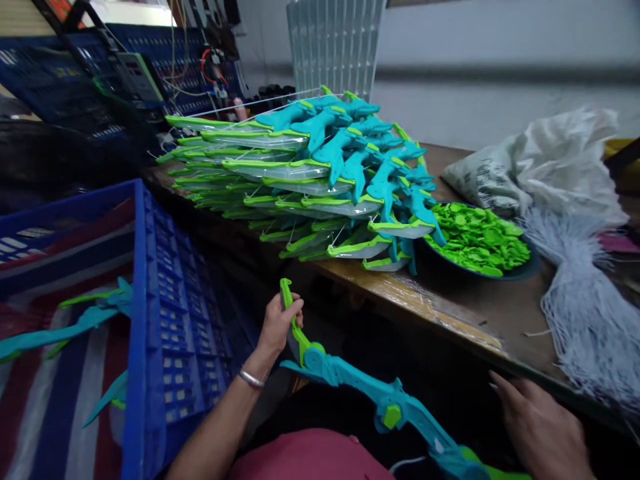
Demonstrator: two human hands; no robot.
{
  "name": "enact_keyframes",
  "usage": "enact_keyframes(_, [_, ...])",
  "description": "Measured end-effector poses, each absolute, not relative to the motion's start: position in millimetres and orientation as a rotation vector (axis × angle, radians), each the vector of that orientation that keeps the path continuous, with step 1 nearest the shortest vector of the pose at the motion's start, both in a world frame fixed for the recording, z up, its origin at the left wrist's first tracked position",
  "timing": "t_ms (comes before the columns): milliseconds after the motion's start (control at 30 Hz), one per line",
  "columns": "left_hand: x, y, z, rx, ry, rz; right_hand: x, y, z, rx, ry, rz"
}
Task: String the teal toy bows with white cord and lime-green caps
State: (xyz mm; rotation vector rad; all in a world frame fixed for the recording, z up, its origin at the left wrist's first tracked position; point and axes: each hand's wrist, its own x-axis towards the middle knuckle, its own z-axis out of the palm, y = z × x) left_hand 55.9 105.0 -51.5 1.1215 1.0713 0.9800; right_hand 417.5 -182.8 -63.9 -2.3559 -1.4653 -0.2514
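My left hand [281, 321] is closed around the green end of a toy bow [360, 387], whose teal jointed body with a green hexagonal knob slants down to the lower right across my lap. A short white cord [407, 461] shows beside its lower part. My right hand [545, 423] is apart from the bow, by the table's front edge, with its fingers drawn together; whatever is at the fingertips is too small to make out. A large stack of similar teal and green toy bows [320, 173] lies on the table ahead.
A dark bowl [534, 263] of small green plastic pieces [480, 237] stands on the wooden table [425, 300]. Right of it are a bundle of white strings [585, 313] and white sacks [560, 160]. At left, a blue crate [143, 320] with a striped lining holds more bow parts.
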Motion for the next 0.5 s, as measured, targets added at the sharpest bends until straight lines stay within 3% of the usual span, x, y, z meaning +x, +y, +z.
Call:
enact_keyframes(200, [64.9, 52.4, -26.0, 1.186, 0.889, 0.82, 274.8, -42.6, 16.2, -1.689, -1.852, 0.293])
enact_keyframes(500, [46.7, 48.0, -20.6, 1.235, 0.837, 0.724, 207.5, -15.6, 13.1, -1.465, -1.876, 0.555])
